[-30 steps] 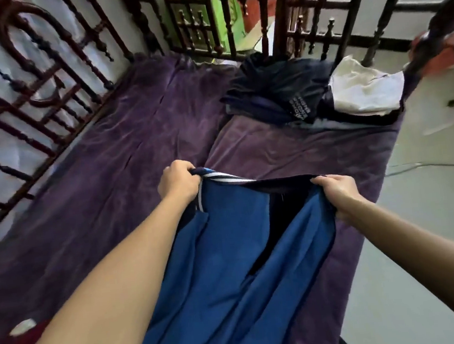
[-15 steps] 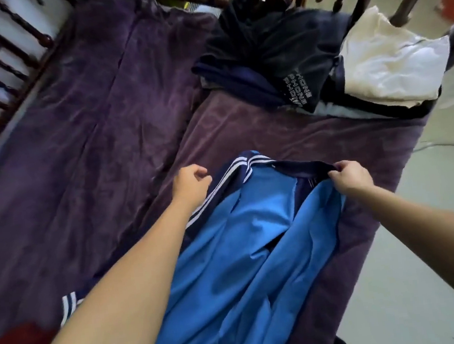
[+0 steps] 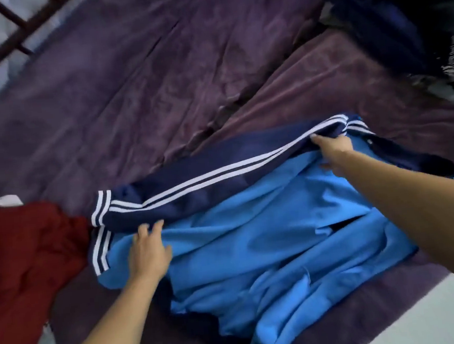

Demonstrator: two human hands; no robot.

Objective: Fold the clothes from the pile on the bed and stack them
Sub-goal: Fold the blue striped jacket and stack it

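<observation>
Purple bed (image 3: 130, 98), blue jacket (image 3: 282, 236) spread near its edge; left hand (image 3: 149, 251) flat on it, right hand (image 3: 334, 149) pinches navy sleeve (image 3: 207, 179) top (soft, light, probably slippery: grab at seams or cuffs)

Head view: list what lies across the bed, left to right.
Left to right: red garment → left hand → right hand, gripping the blue jacket → dark clothes pile.
</observation>
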